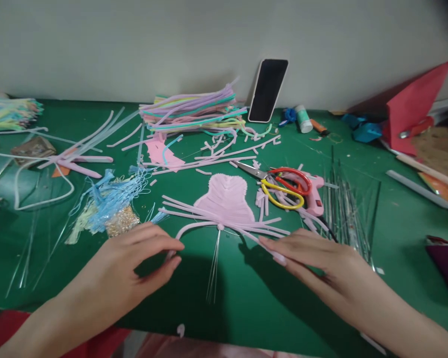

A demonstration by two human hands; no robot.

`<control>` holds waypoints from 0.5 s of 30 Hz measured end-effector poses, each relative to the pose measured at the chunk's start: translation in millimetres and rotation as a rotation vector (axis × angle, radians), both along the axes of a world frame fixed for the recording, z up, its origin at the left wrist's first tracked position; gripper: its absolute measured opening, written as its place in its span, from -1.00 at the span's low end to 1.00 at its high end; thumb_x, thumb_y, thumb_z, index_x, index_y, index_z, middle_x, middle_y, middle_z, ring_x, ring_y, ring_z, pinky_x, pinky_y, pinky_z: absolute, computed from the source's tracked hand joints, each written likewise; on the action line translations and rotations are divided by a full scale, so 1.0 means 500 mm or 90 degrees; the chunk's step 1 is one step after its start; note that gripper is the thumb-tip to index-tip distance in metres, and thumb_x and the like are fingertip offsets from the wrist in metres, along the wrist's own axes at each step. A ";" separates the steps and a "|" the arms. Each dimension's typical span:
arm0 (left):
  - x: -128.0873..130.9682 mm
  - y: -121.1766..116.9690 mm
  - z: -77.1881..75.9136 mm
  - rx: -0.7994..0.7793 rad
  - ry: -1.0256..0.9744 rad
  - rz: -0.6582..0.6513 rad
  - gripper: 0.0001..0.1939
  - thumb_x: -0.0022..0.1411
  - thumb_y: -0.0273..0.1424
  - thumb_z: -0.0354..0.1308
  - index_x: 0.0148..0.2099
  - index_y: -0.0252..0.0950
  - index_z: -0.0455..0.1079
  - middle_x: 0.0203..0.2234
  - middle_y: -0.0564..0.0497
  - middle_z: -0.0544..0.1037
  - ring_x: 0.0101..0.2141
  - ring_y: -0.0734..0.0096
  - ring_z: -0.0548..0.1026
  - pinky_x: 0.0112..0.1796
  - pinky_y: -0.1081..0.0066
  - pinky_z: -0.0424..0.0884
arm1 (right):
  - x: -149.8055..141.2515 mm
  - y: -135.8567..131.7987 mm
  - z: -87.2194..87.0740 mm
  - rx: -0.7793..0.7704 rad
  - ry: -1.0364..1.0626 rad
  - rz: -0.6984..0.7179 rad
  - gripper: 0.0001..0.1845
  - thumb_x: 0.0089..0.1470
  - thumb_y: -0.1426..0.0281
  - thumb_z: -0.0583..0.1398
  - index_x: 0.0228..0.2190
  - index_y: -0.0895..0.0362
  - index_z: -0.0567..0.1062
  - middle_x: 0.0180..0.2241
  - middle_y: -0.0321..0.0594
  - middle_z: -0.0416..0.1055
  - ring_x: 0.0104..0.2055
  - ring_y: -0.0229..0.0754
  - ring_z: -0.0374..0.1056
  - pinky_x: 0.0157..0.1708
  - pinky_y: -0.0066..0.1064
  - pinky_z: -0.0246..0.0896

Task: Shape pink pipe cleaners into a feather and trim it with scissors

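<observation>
A pale pink petal shape made of pipe cleaners (pixel 227 196) lies on the green table, its loose stems fanning out to both sides. Thin wires (pixel 214 271) stick out from its gathered base towards me. My left hand (pixel 145 263) pinches the end of a pink pipe cleaner (pixel 194 225) that curves out from the base on the left. On the other side, my right hand (pixel 302 253) grips the end of another pink pipe cleaner (pixel 252 235) between thumb and fingers. The petal's body rests flat between and beyond both hands.
Scissors (pixel 283 186) with red and yellow handles overlap a pink glue gun (pixel 315 196) at the right. Bundled pipe cleaners (pixel 194 109) lie at the back beside a leaning phone (pixel 269 89). Blue tassels (pixel 114 196) sit left, metal wires (pixel 345 214) right.
</observation>
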State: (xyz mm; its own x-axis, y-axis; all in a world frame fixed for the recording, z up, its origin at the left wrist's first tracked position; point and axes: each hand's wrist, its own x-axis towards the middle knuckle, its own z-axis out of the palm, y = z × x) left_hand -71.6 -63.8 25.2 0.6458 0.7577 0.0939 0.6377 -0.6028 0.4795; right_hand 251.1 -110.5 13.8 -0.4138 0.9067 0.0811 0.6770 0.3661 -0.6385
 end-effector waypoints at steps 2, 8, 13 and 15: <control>0.000 0.000 0.018 -0.046 0.018 -0.047 -0.75 0.25 -0.32 0.16 -0.01 -0.10 0.43 -0.26 0.05 0.56 -0.30 0.39 0.52 -0.28 0.48 0.45 | -0.013 0.007 -0.003 -0.050 0.045 -0.025 -0.69 0.21 0.43 0.11 -0.09 -0.04 0.55 -0.27 -0.25 0.59 -0.27 -0.19 0.50 -0.30 -0.42 0.43; 0.031 0.026 0.035 -0.091 -0.009 -0.148 -0.75 0.37 -0.45 0.01 -0.10 -0.07 0.49 -0.32 0.08 0.53 -0.33 0.51 0.48 -0.27 0.56 0.41 | -0.049 0.039 0.000 -0.057 0.171 -0.091 -0.82 0.17 0.41 0.16 -0.30 0.00 0.58 -0.26 -0.22 0.53 -0.25 -0.23 0.48 -0.33 -0.47 0.41; 0.095 0.065 0.026 -0.003 -0.136 -0.103 -0.82 0.31 -0.43 0.11 -0.17 -0.13 0.54 -0.29 0.05 0.48 -0.35 0.53 0.46 -0.33 0.55 0.37 | -0.094 0.080 -0.008 -0.131 0.257 -0.071 -0.85 0.20 0.35 0.14 -0.26 0.06 0.53 -0.34 -0.25 0.56 -0.40 -0.27 0.47 -0.44 -0.49 0.40; 0.115 0.073 0.021 -0.024 -0.176 -0.064 -0.85 0.30 -0.44 0.13 -0.20 -0.17 0.54 -0.34 0.08 0.51 -0.38 0.55 0.47 -0.33 0.55 0.38 | -0.110 0.092 -0.013 -0.125 0.284 -0.085 -0.85 0.18 0.36 0.15 -0.20 0.07 0.48 -0.42 -0.30 0.54 -0.49 -0.29 0.45 -0.47 -0.48 0.39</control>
